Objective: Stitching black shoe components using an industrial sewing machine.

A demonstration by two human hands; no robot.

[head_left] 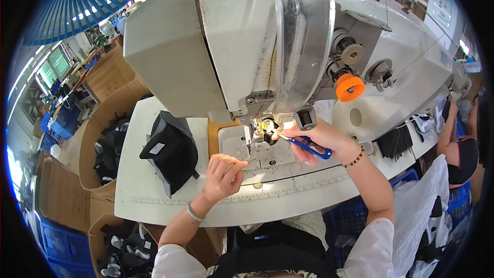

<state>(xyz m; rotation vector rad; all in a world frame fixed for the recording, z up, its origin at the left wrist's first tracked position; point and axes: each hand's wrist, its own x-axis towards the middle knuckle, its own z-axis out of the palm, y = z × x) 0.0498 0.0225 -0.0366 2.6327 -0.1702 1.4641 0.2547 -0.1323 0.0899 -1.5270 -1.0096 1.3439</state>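
Observation:
A white sewing machine (247, 36) stands over a white table. My right hand (321, 139) grips blue-handled thread snips (314, 148), their tip pointing left at the lit needle area (267, 126). In front of the metal needle plate (272, 155), my left hand (224, 176) is closed, thumb and forefinger pinched together. Something thin seems to show at those fingertips, too small to name. Left of this hand lies a black fabric piece (172, 152) with a small white label, touched by neither hand.
Cardboard boxes (98, 146) of black pieces stand at the left. Black strips (395, 141) lie on the table's right side. An orange knob (350, 87) sticks out of the machine. A blue fan (87, 0) hangs upper left. Another person's arm (447, 128) is at the far right.

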